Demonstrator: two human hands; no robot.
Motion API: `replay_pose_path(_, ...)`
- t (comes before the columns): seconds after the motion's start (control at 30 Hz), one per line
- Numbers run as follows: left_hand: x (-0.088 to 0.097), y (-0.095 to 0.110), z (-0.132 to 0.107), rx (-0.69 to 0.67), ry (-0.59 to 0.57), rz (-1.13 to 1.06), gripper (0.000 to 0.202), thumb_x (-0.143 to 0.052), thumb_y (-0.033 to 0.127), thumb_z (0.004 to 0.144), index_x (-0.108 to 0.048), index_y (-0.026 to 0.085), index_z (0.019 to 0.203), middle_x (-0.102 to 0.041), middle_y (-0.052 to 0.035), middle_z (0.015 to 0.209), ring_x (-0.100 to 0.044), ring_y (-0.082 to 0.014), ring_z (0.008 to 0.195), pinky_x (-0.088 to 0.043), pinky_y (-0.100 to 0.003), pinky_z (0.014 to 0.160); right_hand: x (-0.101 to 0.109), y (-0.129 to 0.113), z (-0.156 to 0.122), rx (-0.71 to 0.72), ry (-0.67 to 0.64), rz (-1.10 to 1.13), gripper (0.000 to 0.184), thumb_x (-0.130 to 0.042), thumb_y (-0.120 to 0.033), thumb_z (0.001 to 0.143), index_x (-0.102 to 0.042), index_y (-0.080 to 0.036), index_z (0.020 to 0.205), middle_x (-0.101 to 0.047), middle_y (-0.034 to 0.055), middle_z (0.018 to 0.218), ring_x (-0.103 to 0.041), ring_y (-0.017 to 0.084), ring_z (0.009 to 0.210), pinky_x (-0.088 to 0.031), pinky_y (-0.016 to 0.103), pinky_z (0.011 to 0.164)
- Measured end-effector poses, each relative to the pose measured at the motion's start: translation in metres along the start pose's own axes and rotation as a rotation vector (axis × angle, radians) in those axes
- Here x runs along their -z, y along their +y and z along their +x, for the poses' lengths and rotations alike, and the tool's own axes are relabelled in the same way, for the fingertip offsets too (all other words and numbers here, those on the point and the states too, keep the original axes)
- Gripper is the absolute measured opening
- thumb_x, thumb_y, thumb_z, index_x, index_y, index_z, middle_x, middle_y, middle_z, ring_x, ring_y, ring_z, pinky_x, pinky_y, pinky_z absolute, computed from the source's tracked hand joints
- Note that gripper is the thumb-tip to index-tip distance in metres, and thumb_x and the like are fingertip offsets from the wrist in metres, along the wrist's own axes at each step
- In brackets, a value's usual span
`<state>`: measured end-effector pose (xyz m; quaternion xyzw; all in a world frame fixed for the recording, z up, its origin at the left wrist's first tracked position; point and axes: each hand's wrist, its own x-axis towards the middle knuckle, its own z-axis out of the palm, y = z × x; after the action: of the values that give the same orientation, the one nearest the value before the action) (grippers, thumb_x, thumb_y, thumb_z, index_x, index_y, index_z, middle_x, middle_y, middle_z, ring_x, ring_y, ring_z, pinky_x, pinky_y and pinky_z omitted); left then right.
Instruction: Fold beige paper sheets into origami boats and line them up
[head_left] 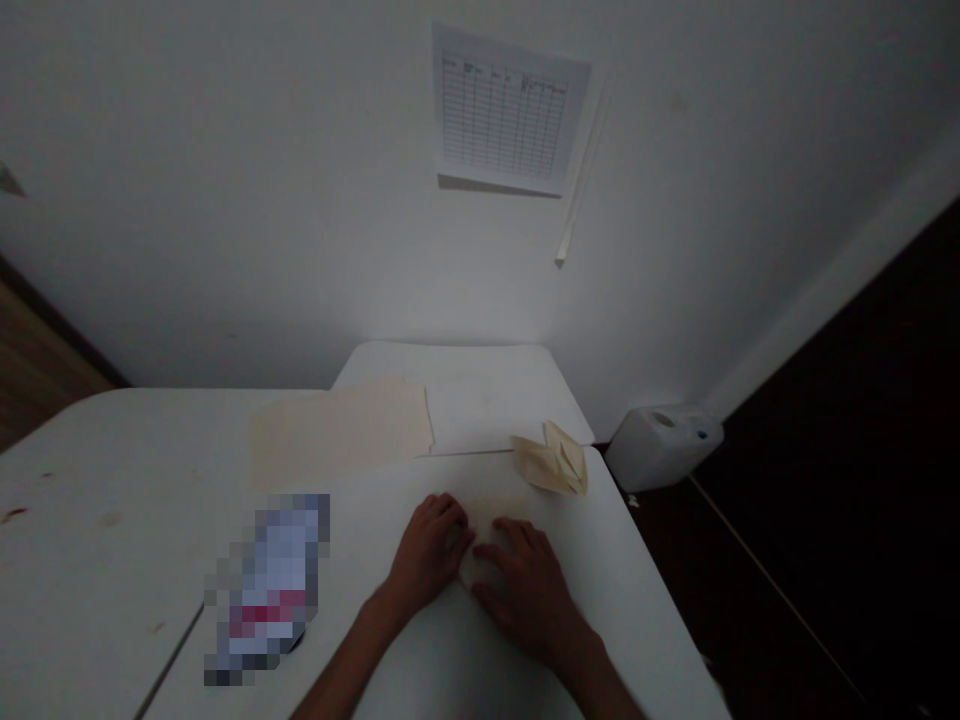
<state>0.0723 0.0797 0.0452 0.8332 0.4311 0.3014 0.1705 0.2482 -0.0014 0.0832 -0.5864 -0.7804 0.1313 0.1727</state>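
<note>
No words can be read clearly. The printed sheet (504, 110) on the wall (225, 200) at the far side carries a ruled grid with a row of headings, but its headings and entries are too small and blurred to make out. The label on the pixelated object (268, 590) at left on the counter (112, 450) is obscured too, showing only a red band.

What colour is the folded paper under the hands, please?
The folded paper is pale cream, best seen in the head view.
</note>
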Motion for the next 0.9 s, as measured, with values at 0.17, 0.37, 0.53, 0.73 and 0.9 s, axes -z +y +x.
replay_pose_path(0.17,0.001,0.001,0.0,-0.004,-0.005,0.004,0.004,-0.058,0.019,0.081,-0.056,0.021,0.078,-0.057,-0.0042,0.088,-0.052,-0.0221,0.086,-0.043,-0.037,0.079,0.001,0.001,0.002,0.011,-0.011,-0.007,0.037,-0.067,-0.038,0.08,-0.06,-0.032,0.116,-0.049,0.0043,0.131,-0.043,0.026,0.12,-0.034,0.043,0.1)
replay_pose_path(0.37,0.001,0.001,0.0,0.002,-0.005,-0.008,0.004,-0.058,0.02,0.082,-0.056,0.021,0.079,-0.057,-0.0048,0.089,-0.051,-0.0224,0.087,-0.044,-0.038,0.08,0.0,0.004,0.003,0.022,-0.032,-0.02,0.038,-0.065,-0.038,0.081,-0.059,-0.033,0.118,-0.05,0.0044,0.131,-0.043,0.026,0.12,-0.033,0.043,0.1)
replay_pose_path(0.53,0.003,-0.001,-0.001,0.004,-0.009,-0.046,0.006,-0.056,0.019,0.083,-0.054,0.021,0.077,-0.057,-0.0047,0.088,-0.051,-0.0224,0.087,-0.044,-0.039,0.081,-0.001,0.005,0.002,0.036,-0.044,-0.003,0.037,-0.065,-0.035,0.081,-0.06,-0.033,0.118,-0.05,0.0039,0.13,-0.044,0.025,0.119,-0.033,0.041,0.101)
replay_pose_path(0.73,0.008,-0.002,-0.002,0.006,-0.016,-0.11,0.007,-0.052,0.016,0.08,-0.052,0.022,0.078,-0.056,-0.004,0.085,-0.051,-0.0217,0.085,-0.044,-0.039,0.081,-0.003,0.005,-0.003,0.083,-0.025,0.06,0.023,-0.06,-0.026,0.084,-0.066,-0.028,0.106,-0.056,0.0033,0.12,-0.047,0.02,0.114,-0.033,0.037,0.101)
replay_pose_path(0.9,0.01,-0.004,-0.005,0.021,-0.014,-0.16,0.013,-0.048,0.011,0.071,-0.05,0.022,0.078,-0.053,-0.0022,0.08,-0.05,-0.0208,0.081,-0.045,-0.036,0.074,-0.007,0.007,-0.01,0.09,0.015,0.124,0.032,-0.061,-0.02,0.079,-0.064,-0.027,0.11,-0.054,0.0028,0.126,-0.044,0.019,0.119,-0.031,0.036,0.105)
